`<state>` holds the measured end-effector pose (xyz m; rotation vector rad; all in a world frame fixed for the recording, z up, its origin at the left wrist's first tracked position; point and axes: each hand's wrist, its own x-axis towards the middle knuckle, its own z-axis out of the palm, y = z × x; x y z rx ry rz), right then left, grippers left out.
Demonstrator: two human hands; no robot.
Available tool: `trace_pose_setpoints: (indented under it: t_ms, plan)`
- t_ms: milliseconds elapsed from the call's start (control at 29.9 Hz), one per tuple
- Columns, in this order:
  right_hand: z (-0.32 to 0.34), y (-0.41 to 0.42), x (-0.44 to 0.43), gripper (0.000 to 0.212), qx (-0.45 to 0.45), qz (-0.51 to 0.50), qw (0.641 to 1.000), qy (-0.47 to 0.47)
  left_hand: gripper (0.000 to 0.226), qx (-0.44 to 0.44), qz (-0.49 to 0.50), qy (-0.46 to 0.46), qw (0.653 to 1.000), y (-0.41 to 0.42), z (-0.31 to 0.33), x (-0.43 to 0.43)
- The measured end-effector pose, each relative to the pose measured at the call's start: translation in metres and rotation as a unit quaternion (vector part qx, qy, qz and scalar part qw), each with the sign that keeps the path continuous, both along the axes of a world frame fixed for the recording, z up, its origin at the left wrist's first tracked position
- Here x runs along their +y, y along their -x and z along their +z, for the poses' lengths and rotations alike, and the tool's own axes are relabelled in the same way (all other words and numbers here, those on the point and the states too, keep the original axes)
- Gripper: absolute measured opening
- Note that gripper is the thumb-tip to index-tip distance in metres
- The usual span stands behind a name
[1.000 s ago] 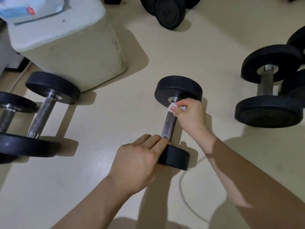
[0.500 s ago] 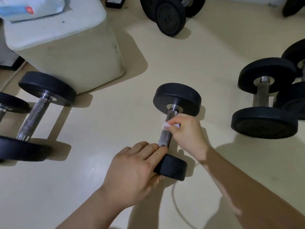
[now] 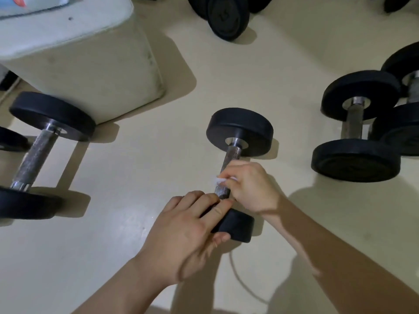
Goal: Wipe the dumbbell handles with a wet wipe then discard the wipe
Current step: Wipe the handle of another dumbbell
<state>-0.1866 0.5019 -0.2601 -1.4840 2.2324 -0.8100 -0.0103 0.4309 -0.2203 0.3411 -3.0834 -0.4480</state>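
Wipe (image 3: 221, 180) in right hand (image 3: 251, 185)

No lettering can be read anywhere. A red round mark shows on the blue-and-white packet (image 3: 29, 3) at the stool's (image 3: 90, 53) far left corner, its print too small to make out.

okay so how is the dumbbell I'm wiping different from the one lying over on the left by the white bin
The middle dumbbell is held: the left hand rests on its near weight, and the right hand presses a wipe to its handle. The left dumbbell lies untouched. The middle one looks smaller, with a shorter, partly covered handle; the left one's handle shows fully. Both have black round weights, knurled metal handles, and lie on the floor.
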Motion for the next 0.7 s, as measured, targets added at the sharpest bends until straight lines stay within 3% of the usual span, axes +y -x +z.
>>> trace_pose_setpoints:
  t_ms: [134, 267, 368, 401, 501, 635, 702]
  plan:
    - [-0.005, 0.017, -0.015, 0.011, 0.001, -0.123, 0.992, 0.021, 0.05, 0.005, -0.003, 0.006, 1.0, 0.002, -0.002, 0.004]
    - [-0.004, 0.003, 0.003, 0.01, -0.057, -0.024, 0.998, 0.008, 0.05, 0.007, 0.007, -0.006, 1.0, 0.002, 0.0, 0.006]
    - [-0.008, 0.022, -0.009, 0.012, -0.058, -0.162, 0.983, 0.061, 0.049, 0.012, 0.004, -0.013, 1.0, 0.001, -0.003, 0.004]
    - [-0.008, 0.016, -0.007, 0.01, -0.081, -0.172, 0.98, 0.06, 0.049, 0.009, 0.006, -0.023, 1.0, 0.0, -0.002, 0.002]
    - [-0.01, -0.004, 0.0, 0.008, -0.117, -0.062, 0.991, 0.034, 0.048, 0.003, 0.038, -0.097, 0.995, -0.002, -0.002, -0.002]
    - [-0.014, 0.018, -0.017, 0.008, -0.121, -0.211, 0.964, 0.107, 0.045, 0.004, 0.063, -0.159, 0.985, -0.005, -0.008, -0.007]
    - [-0.016, -0.004, -0.006, 0.005, -0.169, -0.184, 0.964, 0.089, 0.044, 0.019, 0.087, -0.201, 0.976, -0.006, -0.008, -0.007]
